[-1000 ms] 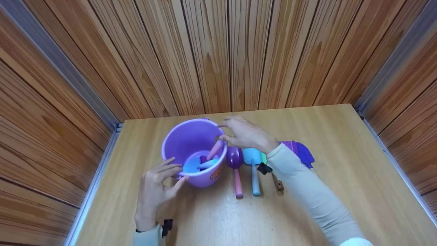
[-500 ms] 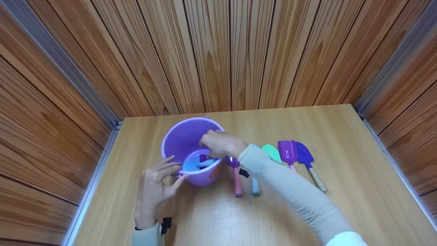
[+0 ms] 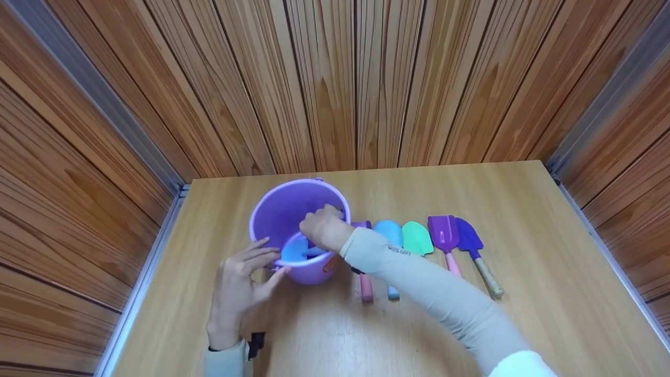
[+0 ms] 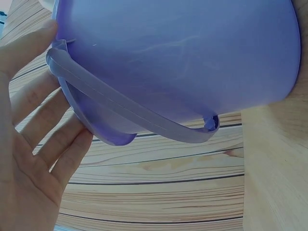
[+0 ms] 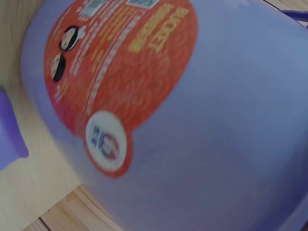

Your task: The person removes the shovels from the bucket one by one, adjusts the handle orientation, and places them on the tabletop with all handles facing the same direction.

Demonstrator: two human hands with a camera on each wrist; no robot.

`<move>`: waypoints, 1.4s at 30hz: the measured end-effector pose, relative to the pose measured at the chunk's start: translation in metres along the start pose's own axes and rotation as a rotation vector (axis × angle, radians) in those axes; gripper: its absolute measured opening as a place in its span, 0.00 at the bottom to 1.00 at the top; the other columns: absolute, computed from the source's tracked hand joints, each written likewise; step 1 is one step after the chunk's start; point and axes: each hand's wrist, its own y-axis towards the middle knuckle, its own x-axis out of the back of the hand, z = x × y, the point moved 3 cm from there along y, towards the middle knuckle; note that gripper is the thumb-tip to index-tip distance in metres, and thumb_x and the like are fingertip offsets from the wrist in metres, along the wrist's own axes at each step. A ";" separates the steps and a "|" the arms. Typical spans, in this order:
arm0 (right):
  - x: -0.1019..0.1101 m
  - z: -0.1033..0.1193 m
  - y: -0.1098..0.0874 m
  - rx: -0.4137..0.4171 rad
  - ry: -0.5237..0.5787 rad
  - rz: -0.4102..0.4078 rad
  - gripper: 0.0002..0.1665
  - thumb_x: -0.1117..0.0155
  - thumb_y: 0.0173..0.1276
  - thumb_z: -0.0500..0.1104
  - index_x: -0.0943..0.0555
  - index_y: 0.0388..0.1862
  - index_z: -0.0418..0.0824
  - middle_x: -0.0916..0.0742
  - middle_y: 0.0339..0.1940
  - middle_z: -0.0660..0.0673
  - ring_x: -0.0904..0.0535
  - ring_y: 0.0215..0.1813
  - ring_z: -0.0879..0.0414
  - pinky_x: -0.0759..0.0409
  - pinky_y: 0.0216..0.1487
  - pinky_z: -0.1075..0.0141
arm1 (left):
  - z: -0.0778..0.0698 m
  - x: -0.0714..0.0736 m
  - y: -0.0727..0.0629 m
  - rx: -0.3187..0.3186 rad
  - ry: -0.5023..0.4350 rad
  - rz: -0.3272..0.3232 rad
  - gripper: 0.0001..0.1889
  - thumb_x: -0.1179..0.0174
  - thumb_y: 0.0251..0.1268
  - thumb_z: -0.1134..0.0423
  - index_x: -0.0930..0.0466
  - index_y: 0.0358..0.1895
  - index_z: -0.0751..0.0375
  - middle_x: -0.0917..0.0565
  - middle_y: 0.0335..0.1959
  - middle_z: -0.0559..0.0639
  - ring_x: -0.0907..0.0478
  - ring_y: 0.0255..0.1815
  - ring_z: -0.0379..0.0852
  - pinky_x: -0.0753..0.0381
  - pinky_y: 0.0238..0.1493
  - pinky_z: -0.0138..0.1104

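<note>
A purple toy bucket [image 3: 275, 209] stands at the table's left half. My left hand [image 3: 234, 293] is at its near left rim, fingers spread and mostly straight, the fingertips right at the edge. In the left wrist view the thumb and fingers of that left hand [image 4: 43, 130] meet the rim beside the hanging bucket handle [image 4: 120, 103]. My right hand [image 3: 324, 228] reaches down inside the bucket on its right side, its fingers curled; I cannot tell what it holds. Near it in the bucket lies a light blue toy shovel [image 3: 294, 250], partly covered.
Right of the bucket lies a row of toy shovels: a purple scoop with pink handle [image 3: 365, 288], a light blue one [image 3: 388, 231], a green one [image 3: 416, 238], a purple one [image 3: 443, 233] and a dark blue one [image 3: 469, 235]. Wooden panels [image 3: 335, 89] stand behind the table [image 3: 324, 335].
My right hand has gone from the bucket's right rim down into it, and the pink handle seen inside earlier is now hidden. The left hand stays at the rim.
</note>
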 end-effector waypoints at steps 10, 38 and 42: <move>0.010 -0.001 -0.005 -0.062 -0.136 -0.088 0.12 0.38 0.83 0.48 0.13 0.39 0.47 0.24 0.22 0.50 0.32 0.23 0.57 0.30 0.24 0.68 | -0.001 -0.001 0.000 0.024 -0.011 -0.005 0.17 0.20 0.60 0.48 0.05 0.46 0.53 0.06 0.46 0.45 0.12 0.62 0.50 0.12 0.61 0.48; 0.061 -0.034 -0.054 -0.183 -0.115 -0.260 0.03 0.28 0.76 0.42 0.11 0.44 0.45 0.11 0.36 0.48 0.27 0.32 0.54 0.12 0.52 0.55 | 0.000 0.001 0.000 0.036 0.006 0.011 0.18 0.18 0.58 0.50 0.05 0.46 0.56 0.06 0.45 0.48 0.11 0.60 0.53 0.11 0.59 0.51; 0.064 -0.051 -0.068 -0.181 -0.039 -0.266 0.07 0.27 0.74 0.39 0.12 0.48 0.40 0.13 0.36 0.44 0.27 0.32 0.52 0.10 0.44 0.54 | 0.001 0.001 0.000 0.041 0.001 0.006 0.18 0.18 0.58 0.50 0.05 0.46 0.56 0.06 0.46 0.47 0.11 0.61 0.53 0.12 0.61 0.51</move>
